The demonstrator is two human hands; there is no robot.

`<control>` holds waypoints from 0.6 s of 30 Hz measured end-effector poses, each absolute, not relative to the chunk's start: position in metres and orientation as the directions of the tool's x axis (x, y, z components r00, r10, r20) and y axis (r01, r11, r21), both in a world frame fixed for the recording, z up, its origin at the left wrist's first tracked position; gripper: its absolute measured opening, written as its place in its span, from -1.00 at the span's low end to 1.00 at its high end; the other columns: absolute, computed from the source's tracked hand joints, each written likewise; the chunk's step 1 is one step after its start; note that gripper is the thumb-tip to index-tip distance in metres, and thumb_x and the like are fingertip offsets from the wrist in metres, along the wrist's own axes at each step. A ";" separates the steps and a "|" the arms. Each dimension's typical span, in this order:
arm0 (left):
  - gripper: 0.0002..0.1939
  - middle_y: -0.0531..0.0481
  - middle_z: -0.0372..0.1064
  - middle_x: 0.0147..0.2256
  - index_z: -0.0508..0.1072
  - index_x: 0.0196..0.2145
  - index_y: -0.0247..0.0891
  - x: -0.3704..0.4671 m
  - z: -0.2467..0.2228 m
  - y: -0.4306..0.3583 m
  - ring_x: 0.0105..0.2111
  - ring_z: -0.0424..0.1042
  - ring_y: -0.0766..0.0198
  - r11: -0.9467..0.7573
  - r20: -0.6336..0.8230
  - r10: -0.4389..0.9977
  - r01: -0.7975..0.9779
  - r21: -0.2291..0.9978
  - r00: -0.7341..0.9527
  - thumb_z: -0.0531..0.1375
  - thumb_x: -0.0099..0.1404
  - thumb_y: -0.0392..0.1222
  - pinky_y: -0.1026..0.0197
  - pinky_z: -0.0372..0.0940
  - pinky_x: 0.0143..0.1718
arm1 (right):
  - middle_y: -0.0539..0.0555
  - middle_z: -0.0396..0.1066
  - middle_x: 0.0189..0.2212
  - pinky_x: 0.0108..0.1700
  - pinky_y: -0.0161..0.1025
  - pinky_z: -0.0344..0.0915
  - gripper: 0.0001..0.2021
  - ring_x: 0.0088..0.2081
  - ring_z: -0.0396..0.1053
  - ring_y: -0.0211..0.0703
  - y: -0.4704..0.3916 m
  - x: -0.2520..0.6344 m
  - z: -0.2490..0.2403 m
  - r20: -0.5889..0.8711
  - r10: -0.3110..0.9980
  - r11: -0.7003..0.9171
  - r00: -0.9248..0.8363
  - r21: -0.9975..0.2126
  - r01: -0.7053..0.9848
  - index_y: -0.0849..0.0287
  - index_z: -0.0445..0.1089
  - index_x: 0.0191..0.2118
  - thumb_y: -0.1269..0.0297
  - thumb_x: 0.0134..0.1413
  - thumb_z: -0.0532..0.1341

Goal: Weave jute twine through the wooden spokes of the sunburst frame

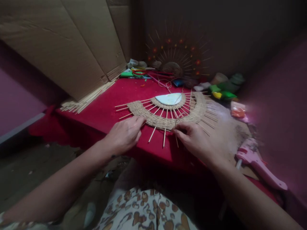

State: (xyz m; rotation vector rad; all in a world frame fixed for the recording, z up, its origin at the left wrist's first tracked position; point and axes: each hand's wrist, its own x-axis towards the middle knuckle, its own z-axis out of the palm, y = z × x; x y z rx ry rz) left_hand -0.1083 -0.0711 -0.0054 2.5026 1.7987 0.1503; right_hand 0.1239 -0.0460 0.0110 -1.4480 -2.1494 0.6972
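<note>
A half-round fan-shaped frame of thin wooden sticks lies on the red cloth, with a wide band of woven twine (163, 122) across its sticks. At its centre is a pale half-disc (169, 98) edged by a narrower twine band. My left hand (127, 132) is closed on the outer edge of the frame, at a stick left of the middle; its fingertips are partly hidden. With thumb and fingers pinched, my right hand (194, 137) holds the loose brown twine (177, 119) at the band's lower edge. Bare stick ends stick out between the hands.
A pink glue gun (261, 166) rests on the right, by a cardboard sheet (225, 127). Loose sticks (88, 97) lie at left beside a large cardboard panel (72, 41). Scissors (139, 72), colourful packets (223, 92) and a decorated stick fan (177, 54) stand behind.
</note>
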 end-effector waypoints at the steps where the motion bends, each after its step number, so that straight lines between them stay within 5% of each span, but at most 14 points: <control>1: -0.69 -0.14 0.35 -0.21 0.26 -0.05 -0.29 -0.109 -0.005 -0.071 -0.22 0.38 0.09 -0.321 0.041 0.947 0.943 0.089 0.318 -0.05 0.25 -0.31 0.11 0.30 -0.28 | 0.04 0.46 -0.46 -0.32 -0.29 0.18 -0.85 -0.40 0.35 -0.22 -0.047 0.125 0.011 0.093 0.941 0.309 -0.327 -0.631 0.711 0.20 0.43 -0.45 0.45 0.04 0.14; 6: -0.77 -0.16 0.30 -0.25 0.33 -0.16 -0.31 -0.110 -0.003 -0.064 -0.23 0.32 0.10 -0.426 0.166 0.897 0.901 0.080 0.409 -0.04 0.28 -0.30 0.08 0.29 -0.25 | 0.02 0.45 -0.48 -0.34 -0.31 0.18 -0.84 -0.41 0.34 -0.23 -0.049 0.127 0.004 0.095 0.952 0.283 -0.292 -0.645 0.710 0.20 0.41 -0.45 0.53 -0.05 0.11; 13: -0.83 -0.11 0.28 -0.24 0.38 -0.20 -0.32 -0.081 -0.002 -0.054 -0.26 0.28 0.24 -0.702 0.290 0.711 0.676 0.226 0.641 0.02 0.33 -0.31 0.23 0.26 -0.26 | -0.02 0.41 -0.55 -0.38 -0.33 0.14 -0.86 -0.47 0.31 -0.28 -0.047 0.128 0.001 0.096 0.956 0.266 -0.276 -0.674 0.689 0.20 0.37 -0.50 0.51 -0.05 0.14; 18: -0.77 -0.12 0.28 -0.35 0.42 -0.33 -0.34 -0.067 -0.001 -0.053 -0.35 0.23 0.24 -0.815 0.261 0.548 0.578 -0.045 0.794 -0.02 0.37 -0.32 0.21 0.22 -0.34 | -0.05 0.36 -0.59 -0.39 -0.34 0.12 -0.87 -0.49 0.27 -0.31 -0.049 0.132 0.006 0.069 0.967 0.216 -0.244 -0.726 0.653 0.20 0.36 -0.53 0.49 -0.04 0.15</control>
